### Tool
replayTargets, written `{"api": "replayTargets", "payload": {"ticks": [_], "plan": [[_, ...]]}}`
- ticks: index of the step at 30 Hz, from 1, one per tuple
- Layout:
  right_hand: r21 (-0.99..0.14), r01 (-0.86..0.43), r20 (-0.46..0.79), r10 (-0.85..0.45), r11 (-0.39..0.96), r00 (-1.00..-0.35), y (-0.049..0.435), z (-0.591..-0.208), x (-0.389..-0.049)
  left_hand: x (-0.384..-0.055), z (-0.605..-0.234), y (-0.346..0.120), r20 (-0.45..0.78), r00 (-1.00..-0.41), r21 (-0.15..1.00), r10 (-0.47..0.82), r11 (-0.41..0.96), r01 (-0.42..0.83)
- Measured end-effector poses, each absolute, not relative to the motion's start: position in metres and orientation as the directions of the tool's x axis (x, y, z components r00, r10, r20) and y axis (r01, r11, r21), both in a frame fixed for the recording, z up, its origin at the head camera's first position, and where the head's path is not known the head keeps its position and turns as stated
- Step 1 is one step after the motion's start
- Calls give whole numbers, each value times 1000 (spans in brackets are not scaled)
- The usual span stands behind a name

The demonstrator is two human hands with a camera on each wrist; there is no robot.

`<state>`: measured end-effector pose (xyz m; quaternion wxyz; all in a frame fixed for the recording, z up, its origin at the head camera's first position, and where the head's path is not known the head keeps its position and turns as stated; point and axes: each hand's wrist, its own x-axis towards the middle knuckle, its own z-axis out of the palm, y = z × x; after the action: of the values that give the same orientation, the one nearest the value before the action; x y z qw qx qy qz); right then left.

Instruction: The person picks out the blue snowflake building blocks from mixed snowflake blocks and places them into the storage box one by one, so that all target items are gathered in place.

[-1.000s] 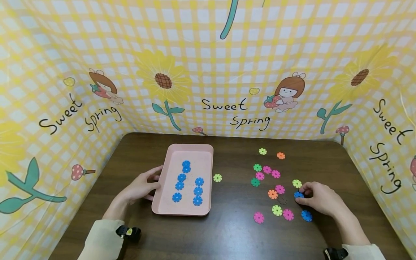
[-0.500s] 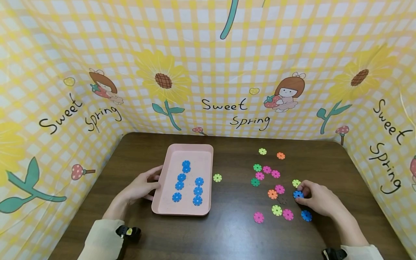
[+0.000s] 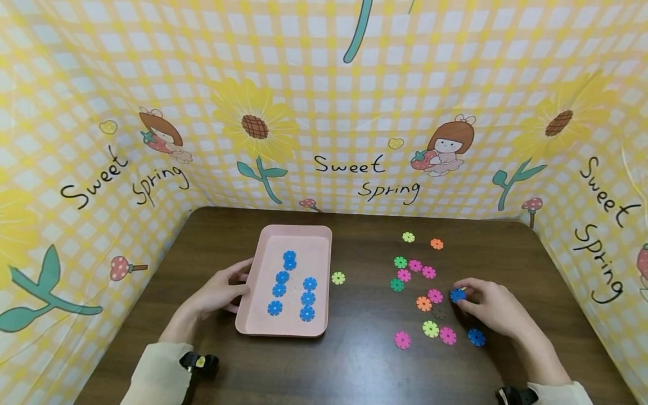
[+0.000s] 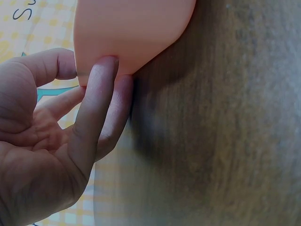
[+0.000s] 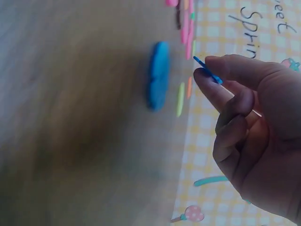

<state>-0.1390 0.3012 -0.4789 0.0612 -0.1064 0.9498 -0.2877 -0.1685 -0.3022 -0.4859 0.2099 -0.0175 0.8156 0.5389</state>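
Observation:
In the head view, my right hand (image 3: 493,309) pinches a blue snowflake disc (image 3: 458,296) between thumb and index finger. The right wrist view shows that disc (image 5: 207,70) edge-on, tilted off the table. Below the hand lies another blue snowflake disc (image 3: 476,337). A yellow-green disc is almost wholly hidden behind the pinched one. My left hand (image 3: 219,289) holds the left side of a pink tray (image 3: 283,329). In the left wrist view, bent fingers (image 4: 91,113) rest against the tray's outer wall (image 4: 131,33). Several blue snowflake discs (image 3: 307,298) lie in the tray in two columns.
Loose pink, green, orange, yellow-green and dark discs lie between tray and right hand, such as a pink disc (image 3: 402,340) and an orange disc (image 3: 437,244). One yellow-green disc (image 3: 338,278) sits beside the tray. Checked cloth (image 3: 324,124) walls the brown table (image 3: 364,365).
My right hand has lifted the blue snowflake disc and moved slightly up and left with it, covering the nearby yellow-green disc. The left hand and tray stay in place.

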Motion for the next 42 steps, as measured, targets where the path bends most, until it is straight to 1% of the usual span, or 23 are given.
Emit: {"api": "replayTargets", "payload": {"ticks": [6,11,21,29,32,37,42], "plan": [[-627,-164,-14,-222,761,-975,276,-469,-147,-168,-487,-303,-361,-912,872,195,417,-256],[-670,-191,-9,-265,717,-964,246,-469,-156,-167,-487,-303,-364,-911,871,194,417,-260],[-721,-294,61,-366,627,-929,169,-484,-176,-167,-486,-302,-362,-911,872,198,417,-256],[-781,-348,167,-364,519,-916,109,-479,-196,-167,-484,-301,-366,-911,869,189,420,-261],[-794,-365,189,-372,486,-909,87,-478,-204,-167,-483,-301,-364,-911,869,192,421,-259],[-813,-357,158,-416,460,-895,57,-481,-211,-167,-484,-301,-372,-910,868,185,418,-270],[-799,-304,83,-406,519,-910,34,-487,-217,-167,-484,-301,-370,-910,871,186,411,-270]]}}
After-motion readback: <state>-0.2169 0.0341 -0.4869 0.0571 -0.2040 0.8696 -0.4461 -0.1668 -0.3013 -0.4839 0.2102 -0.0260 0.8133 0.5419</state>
